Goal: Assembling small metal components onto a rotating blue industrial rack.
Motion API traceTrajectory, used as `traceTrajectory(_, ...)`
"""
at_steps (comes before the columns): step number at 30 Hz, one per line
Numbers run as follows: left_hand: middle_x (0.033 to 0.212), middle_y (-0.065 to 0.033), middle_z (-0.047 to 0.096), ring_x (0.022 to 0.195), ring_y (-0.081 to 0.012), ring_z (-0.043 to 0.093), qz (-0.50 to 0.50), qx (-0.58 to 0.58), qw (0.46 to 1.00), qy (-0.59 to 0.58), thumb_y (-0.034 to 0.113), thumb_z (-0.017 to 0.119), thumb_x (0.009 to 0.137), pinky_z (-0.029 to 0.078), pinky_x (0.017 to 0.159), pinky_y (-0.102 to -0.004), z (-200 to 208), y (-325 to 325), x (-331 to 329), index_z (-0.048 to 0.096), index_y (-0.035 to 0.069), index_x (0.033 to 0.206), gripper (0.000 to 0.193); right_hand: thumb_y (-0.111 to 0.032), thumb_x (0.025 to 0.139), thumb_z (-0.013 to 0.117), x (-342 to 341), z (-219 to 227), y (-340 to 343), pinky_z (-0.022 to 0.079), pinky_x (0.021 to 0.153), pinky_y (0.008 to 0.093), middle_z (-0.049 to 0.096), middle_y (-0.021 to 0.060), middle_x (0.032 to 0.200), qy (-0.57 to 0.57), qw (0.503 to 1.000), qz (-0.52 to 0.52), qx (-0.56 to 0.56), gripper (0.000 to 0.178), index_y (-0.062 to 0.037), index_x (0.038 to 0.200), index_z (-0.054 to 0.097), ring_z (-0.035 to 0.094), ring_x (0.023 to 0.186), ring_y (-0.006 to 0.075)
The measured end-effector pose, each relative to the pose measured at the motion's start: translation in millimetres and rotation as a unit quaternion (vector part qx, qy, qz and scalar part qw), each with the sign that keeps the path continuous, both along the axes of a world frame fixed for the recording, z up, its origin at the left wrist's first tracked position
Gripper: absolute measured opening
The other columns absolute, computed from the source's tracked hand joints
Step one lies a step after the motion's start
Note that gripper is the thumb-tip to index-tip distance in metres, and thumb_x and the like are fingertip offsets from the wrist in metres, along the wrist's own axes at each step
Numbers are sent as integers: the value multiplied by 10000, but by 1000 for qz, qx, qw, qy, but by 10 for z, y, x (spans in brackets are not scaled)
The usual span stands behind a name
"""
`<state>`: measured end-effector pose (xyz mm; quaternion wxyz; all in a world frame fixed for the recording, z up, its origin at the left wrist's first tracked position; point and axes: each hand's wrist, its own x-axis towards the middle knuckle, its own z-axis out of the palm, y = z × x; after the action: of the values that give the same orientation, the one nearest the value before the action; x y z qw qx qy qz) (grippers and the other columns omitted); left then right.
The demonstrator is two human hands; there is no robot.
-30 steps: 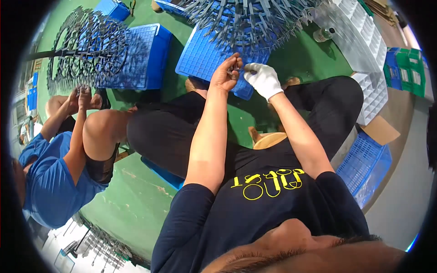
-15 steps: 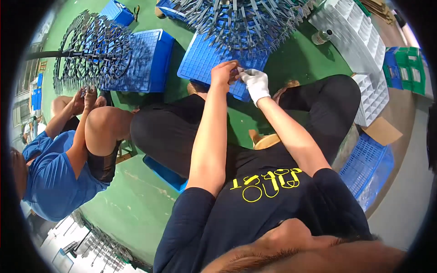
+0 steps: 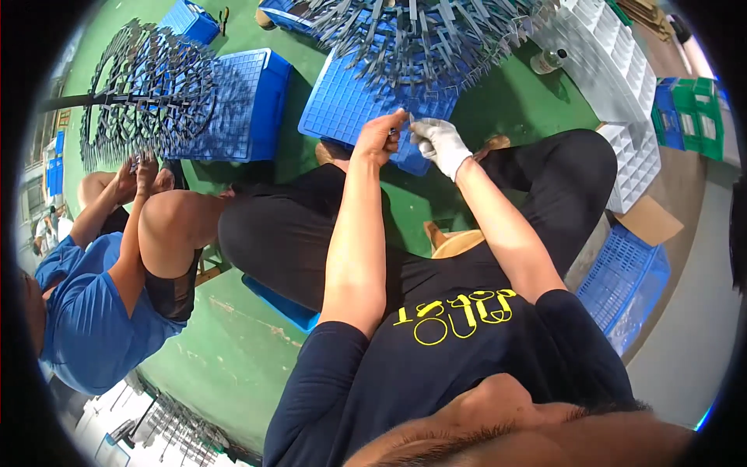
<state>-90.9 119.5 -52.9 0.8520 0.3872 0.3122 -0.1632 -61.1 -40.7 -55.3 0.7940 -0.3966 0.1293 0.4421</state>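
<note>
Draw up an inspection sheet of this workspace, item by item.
Surface: green floor; top of a blue ribbed crate.
Work items: rack of grey strips, overlapping the crate in view; small grey piece in the left hand, too small to identify.
Clutter: bottle on the floor; pliers-like tool near a small blue bin; cardboard beside a blue basket.
Hands: left hand bare and curled; right hand white-gloved, close to the left, grip unclear.
Cables: nothing seen.
Surroundings: co-worker in blue at left beside a second rack; white gridded trays at right.
</note>
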Motion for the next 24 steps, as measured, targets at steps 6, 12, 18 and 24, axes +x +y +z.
traceTrajectory(6,615,14,463,459,-54,337,-44,160,986,7,279,709,807,217,404,-171,158,47,154,659,33,846,254,-237,787,570,19,190,146,425,477,318,628,45,611,-436,763,20,-476,203,-76,699,658,558,510,219)
traceTrajectory(12,595,12,451,456,-58,340,-4,130,991,35,256,720,802,214,395,-174,188,23,383,650,32,805,235,-264,725,585,59,418,272,444,533,374,643,86,661,-530,577,56,-619,173,-103,684,635,570,566,301)
traceTrajectory(18,608,-5,482,462,-63,369,23,79,997,6,201,732,793,222,379,-171,-27,35,544,645,28,802,194,-271,719,588,65,337,279,450,537,376,648,73,657,-550,526,63,-645,165,-121,659,622,589,586,308)
traceTrajectory(24,594,-13,496,451,-63,375,45,64,997,-16,136,731,778,231,373,-166,-141,13,573,634,27,759,147,-279,713,596,90,294,271,451,524,380,640,62,632,-567,511,45,-645,171,-126,638,609,589,571,307)
